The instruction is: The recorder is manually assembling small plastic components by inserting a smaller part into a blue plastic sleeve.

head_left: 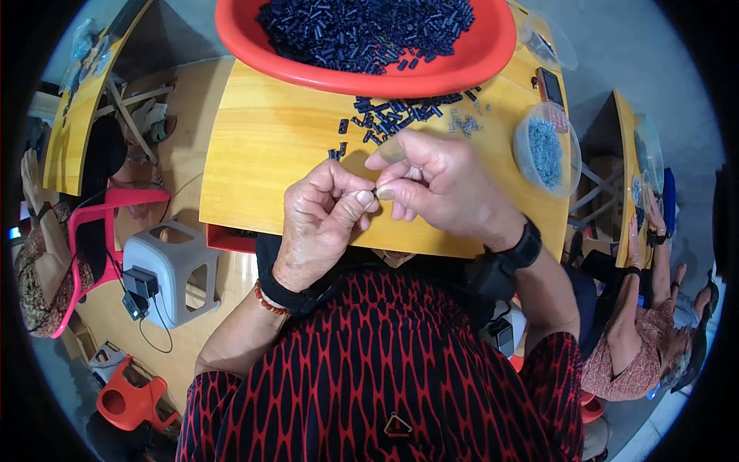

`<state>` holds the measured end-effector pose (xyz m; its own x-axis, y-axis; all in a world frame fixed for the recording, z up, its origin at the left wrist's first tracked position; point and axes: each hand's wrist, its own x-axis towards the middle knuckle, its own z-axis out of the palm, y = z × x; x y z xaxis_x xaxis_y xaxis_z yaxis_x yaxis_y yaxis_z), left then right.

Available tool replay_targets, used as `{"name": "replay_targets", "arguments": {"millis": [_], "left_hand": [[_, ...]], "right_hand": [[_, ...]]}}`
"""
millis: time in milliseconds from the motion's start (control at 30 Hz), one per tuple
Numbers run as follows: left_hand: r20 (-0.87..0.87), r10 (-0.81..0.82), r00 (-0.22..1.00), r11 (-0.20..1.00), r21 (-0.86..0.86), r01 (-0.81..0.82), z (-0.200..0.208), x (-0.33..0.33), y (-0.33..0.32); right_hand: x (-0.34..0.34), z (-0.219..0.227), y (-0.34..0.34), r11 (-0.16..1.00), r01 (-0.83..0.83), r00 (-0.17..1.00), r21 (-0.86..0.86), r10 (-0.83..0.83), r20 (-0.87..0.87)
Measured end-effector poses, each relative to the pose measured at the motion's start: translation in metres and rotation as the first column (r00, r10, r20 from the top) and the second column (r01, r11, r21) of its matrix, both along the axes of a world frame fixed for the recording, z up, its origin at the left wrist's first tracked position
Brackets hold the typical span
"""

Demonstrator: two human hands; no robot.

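Note:
My left hand (327, 212) and my right hand (439, 185) meet above the near edge of the yellow table (254, 154). Between their fingertips is a small dark plastic piece (375, 192), pinched from both sides and mostly covered. Just beyond the hands lies a loose pile of short dark blue plastic pieces (392, 117), with a few apart on its left. Some small silvery metal parts (466, 125) are scattered at the pile's right. A red basin (362, 83) at the far side holds a heap of the same dark pieces.
A clear tub (566, 177) of small silvery parts stands on the right, with a phone-like device (550, 86) behind it. A grey stool (173, 266) with black adapters and a pink chair (115, 202) are at left. Other people sit at tables on both sides.

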<state>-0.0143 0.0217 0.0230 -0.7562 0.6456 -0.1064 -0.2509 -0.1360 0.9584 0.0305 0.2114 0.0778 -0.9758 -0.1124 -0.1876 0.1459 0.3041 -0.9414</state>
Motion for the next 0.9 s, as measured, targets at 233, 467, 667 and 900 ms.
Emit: {"name": "replay_targets", "arguments": {"millis": [233, 467, 667, 900], "left_hand": [[0.134, 0.06, 0.989, 0.984, 0.161, -0.081, -0.005, -0.001, 0.003], [0.15, 0.083, 0.985, 0.979, 0.17, -0.108, -0.006, -0.003, 0.003], [0.091, 0.135, 0.987, 0.982, 0.121, -0.146, -0.004, 0.005, 0.002], [0.011, 0.131, 0.991, 0.989, 0.063, -0.131, -0.005, 0.011, 0.001]], "right_hand": [[0.015, -0.038, -0.012, 0.915, 0.252, 0.957, -0.314, -0.283, -0.059], [0.01, -0.032, -0.011, 0.984, 0.167, 0.896, 0.067, -0.123, -0.427], [0.012, -0.035, -0.019, 0.982, 0.163, 0.842, 0.096, -0.088, -0.532], [0.013, -0.035, -0.019, 0.993, 0.081, 0.864, 0.089, -0.026, -0.502]]}}
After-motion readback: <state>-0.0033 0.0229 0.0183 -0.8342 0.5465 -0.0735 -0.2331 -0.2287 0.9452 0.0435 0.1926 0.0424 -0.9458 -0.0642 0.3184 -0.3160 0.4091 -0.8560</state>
